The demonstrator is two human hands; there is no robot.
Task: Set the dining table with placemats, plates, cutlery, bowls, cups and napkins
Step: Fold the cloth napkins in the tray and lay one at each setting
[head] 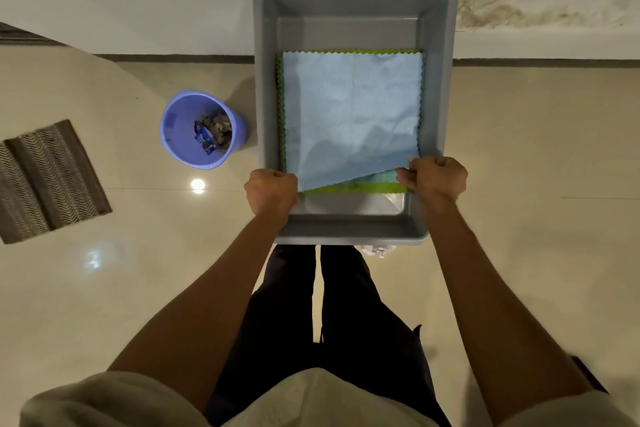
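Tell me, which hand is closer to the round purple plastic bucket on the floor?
Left. The left hand grips the grey plastic tub's near left corner, just right of the round purple plastic bucket. The right hand pinches the light blue cloth at the tub's far side.

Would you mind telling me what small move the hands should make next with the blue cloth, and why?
Probably lift the blue cloth straight up out of the grey tub. The left hand and right hand each pinch a near corner, the right corner is already raised, and a green cloth lies beneath and should stay put.
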